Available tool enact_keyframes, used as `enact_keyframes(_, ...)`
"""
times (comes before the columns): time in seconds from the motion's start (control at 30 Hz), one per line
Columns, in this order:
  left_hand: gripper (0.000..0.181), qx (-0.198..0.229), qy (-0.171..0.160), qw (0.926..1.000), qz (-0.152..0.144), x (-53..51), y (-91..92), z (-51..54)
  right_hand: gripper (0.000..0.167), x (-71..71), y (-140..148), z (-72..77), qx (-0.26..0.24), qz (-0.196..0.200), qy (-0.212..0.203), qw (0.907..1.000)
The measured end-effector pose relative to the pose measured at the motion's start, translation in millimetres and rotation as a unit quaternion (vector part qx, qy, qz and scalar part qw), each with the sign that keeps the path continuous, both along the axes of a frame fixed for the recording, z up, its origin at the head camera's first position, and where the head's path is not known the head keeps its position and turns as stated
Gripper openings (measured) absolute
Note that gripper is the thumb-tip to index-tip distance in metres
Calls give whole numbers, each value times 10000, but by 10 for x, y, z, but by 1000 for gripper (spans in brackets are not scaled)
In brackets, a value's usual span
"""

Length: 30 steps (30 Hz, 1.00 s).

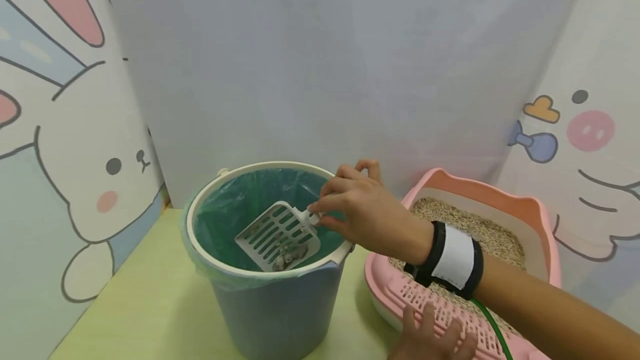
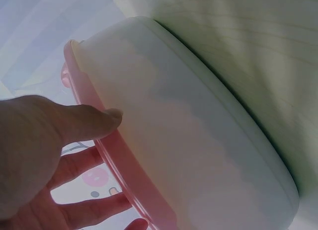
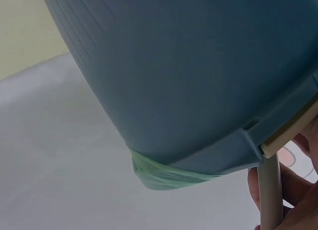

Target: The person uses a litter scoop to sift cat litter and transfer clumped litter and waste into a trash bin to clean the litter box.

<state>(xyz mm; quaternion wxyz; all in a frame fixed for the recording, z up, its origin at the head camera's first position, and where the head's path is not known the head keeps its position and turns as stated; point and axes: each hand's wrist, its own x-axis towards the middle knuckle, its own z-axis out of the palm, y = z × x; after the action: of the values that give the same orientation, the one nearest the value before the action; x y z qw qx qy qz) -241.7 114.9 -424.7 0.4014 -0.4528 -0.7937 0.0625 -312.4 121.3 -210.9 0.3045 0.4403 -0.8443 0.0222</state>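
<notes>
My right hand (image 1: 362, 204) pinches the handle of a light grey slotted scoop (image 1: 250, 236), held tilted over the mouth of a blue-grey bucket (image 1: 275, 315) lined with a green bag. Grey clumps (image 1: 290, 258) lie at the scoop's lower edge. In the right wrist view, fingers (image 3: 290, 183) hold the pale handle (image 3: 271, 195) beside the bucket (image 3: 189, 76). My left hand (image 1: 432, 343) holds the near edge of a pink and white litter box (image 1: 547, 238); the left wrist view has its thumb (image 2: 94, 121) outside the pink rim (image 2: 119, 150), with fingers on the other side.
Tan pellets (image 1: 485, 232) fill the litter box, right of the bucket, with a pink grate (image 1: 452, 315) along its near side. Both stand on a yellow-green table (image 1: 145, 293). Behind is a pale wall (image 1: 325, 71), with cartoon-printed panels at the sides. A green cable (image 1: 492, 324) hangs from the right wristband.
</notes>
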Motion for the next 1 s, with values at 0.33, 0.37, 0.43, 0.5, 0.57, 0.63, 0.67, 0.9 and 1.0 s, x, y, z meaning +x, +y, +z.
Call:
enact_keyframes(0.33, 37, 150, 108, 9998, -32, -4, -9, 10, 28, 16, 17, -16, -30, 159, 361, 9992)
enact_keyframes(0.37, 36, 240, 166, 9996, -40, -5, -3, 1, 27, 12, 21, -22, 7, 225, 562, 9982)
enact_keyframes(0.43, 35, 338, 187, 9992, -55, -3, 3, -19, 26, 0, 34, -39, 224, 365, 1219, 9916)
enact_keyframes(0.5, 35, 415, 223, 9989, -77, 0, 13, -42, 20, -11, 52, -52, 590, 462, 2156, 9736)
enact_keyframes(0.57, 36, 460, 258, 9986, -102, 2, 20, -63, 17, -24, 70, -61, 895, 557, 3040, 9468)
enact_keyframes(0.63, 37, 507, 311, 9982, -122, 3, 28, -72, 20, -29, 84, -63, 1081, 588, 3626, 9238)
enact_keyframes(0.67, 38, 479, 322, 9983, -116, 6, 28, -67, 21, -33, 86, -60, 1125, 606, 3768, 9174)
enact_keyframes(0.9, 45, -146, -71, 9999, 0, 34, -12, 20, 22, 1, 88, -28, 1107, 408, 3694, 9218)
enact_keyframes(1.0, 45, -9, 18, 10000, 5, 26, -5, 2, 22, 5, 98, -15, 854, 414, 3471, 9330)
